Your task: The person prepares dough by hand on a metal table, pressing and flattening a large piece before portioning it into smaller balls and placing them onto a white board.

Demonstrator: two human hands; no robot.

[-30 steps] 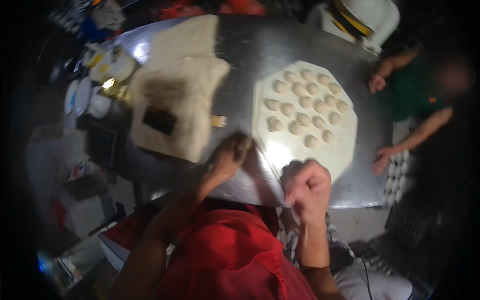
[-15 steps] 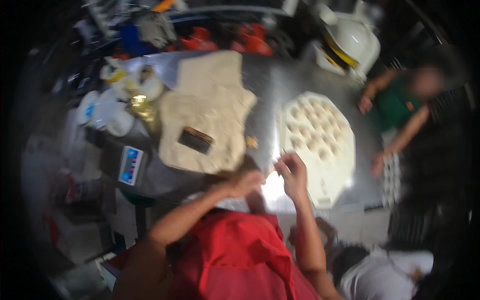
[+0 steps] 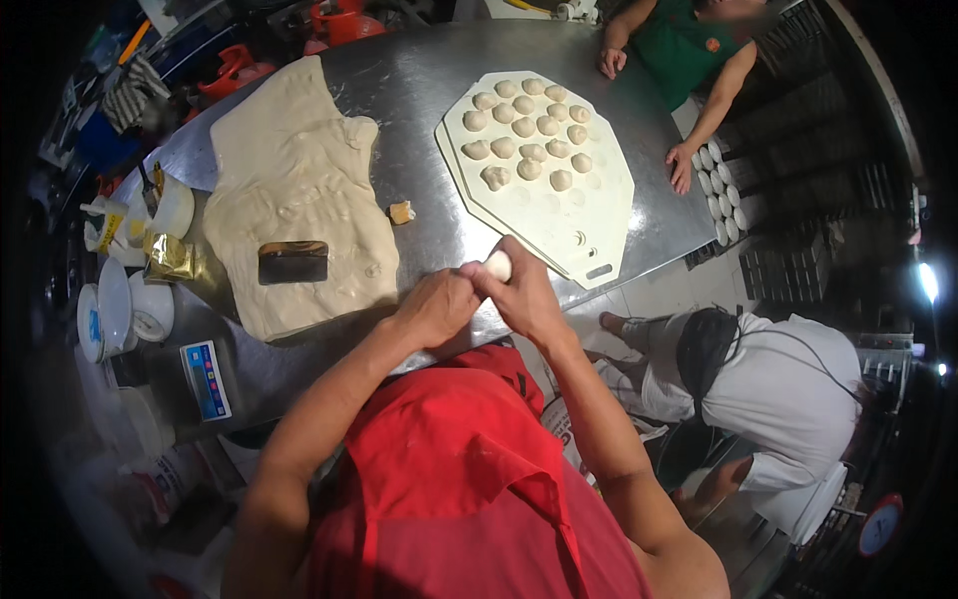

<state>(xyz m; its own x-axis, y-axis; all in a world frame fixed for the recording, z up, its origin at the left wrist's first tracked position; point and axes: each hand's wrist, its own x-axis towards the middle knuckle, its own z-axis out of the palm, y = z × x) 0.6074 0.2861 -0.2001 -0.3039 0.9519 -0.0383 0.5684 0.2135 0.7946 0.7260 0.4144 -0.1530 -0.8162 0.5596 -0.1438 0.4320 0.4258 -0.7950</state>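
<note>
Between my hands, over the front of the steel table, is a small pale dough ball [image 3: 497, 265]. My right hand [image 3: 526, 298] is closed around it, with the top of the ball showing above the thumb and fingers. My left hand [image 3: 439, 305] is closed too, its fingertips pressed against the ball and the right thumb. Just beyond them lies a cream octagonal board [image 3: 611, 205] with several dough balls [image 3: 524, 127] in rows. To the left spreads a large slab of dough [image 3: 299, 180], and a dough scraper [image 3: 292, 264] with a dark blade rests on it.
A small yellow-brown lump [image 3: 401, 213] sits beside the slab. White tubs [image 3: 152, 299], a gold packet [image 3: 170, 258] and a digital scale [image 3: 206, 380] stand at left. One person in green [image 3: 682, 55] leans at the table's far right; another in white [image 3: 768, 384] bends down nearby.
My hands have come together from slightly apart, and the dough ball now shows between them. The view has turned, so the board and slab appear higher and further left.
</note>
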